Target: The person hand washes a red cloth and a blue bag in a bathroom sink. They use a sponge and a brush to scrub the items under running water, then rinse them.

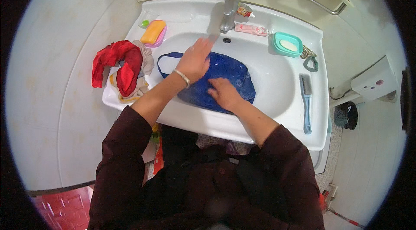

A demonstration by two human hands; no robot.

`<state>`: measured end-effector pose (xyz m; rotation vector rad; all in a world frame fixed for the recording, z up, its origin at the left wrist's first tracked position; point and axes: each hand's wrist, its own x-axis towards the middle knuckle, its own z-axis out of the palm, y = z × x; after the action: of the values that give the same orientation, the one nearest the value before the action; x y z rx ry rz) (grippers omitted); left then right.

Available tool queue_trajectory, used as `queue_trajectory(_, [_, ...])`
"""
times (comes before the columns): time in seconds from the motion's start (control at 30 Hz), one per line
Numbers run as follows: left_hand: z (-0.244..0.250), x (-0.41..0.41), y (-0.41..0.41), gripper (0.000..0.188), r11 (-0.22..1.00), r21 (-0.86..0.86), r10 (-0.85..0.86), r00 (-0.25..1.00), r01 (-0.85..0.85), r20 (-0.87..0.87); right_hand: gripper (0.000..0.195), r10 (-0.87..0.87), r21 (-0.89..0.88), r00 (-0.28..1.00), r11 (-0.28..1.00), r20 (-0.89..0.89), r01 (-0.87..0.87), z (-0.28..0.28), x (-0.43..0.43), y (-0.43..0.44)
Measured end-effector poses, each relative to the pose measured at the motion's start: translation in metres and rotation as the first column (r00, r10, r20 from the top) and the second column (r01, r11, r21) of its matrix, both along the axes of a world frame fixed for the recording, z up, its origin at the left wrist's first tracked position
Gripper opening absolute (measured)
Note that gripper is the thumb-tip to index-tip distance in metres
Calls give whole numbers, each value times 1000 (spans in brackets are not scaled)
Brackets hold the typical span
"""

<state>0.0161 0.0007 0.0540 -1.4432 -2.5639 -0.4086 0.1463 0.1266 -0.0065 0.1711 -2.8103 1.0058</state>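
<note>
A wet dark-blue bag lies in the white washbasin, its strap looped out to the left. Traces of suds show on its right part. My left hand is over the bag's upper left, flat, fingers stretched towards the tap; a pale bangle circles the wrist. Lower down, my right hand rests on the bag with thumb and fingers apart. Both hands are slightly blurred. The chrome tap stands behind the bag, and no stream of water can be made out.
Red cloth and beige cloth hang over the left rim. Behind them sits orange soap on a pink dish. At right are a pink tube, a turquoise soap dish, a hair tie and a blue-handled brush.
</note>
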Motion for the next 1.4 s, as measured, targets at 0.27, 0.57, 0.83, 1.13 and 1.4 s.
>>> queue_trajectory(0.27, [-44, 10, -12, 64, 537, -843, 429, 864, -7, 266, 69, 325, 114, 856, 910, 403, -399, -35, -24, -1])
queue_trajectory(0.57, [-69, 9, 6, 73, 642, -763, 202, 976, -73, 77, 60, 203, 637, 975, 740, 95, -216, -35, -22, 97])
queue_trajectory(0.83, [-71, 3, 22, 61, 717, -696, 42, 999, -42, -17, 66, 43, 776, 998, 628, 37, -55, -25, -23, 121])
queue_trajectory(1.13, [-71, 2, 16, 80, 676, -736, 166, 973, 6, 160, 72, 197, 462, 980, 865, 42, -193, -50, -79, 42])
queue_trajectory(1.4, [-53, 8, 8, 85, 573, -815, 178, 958, 84, 224, 57, 285, 227, 750, 836, 597, -499, -23, 5, 56])
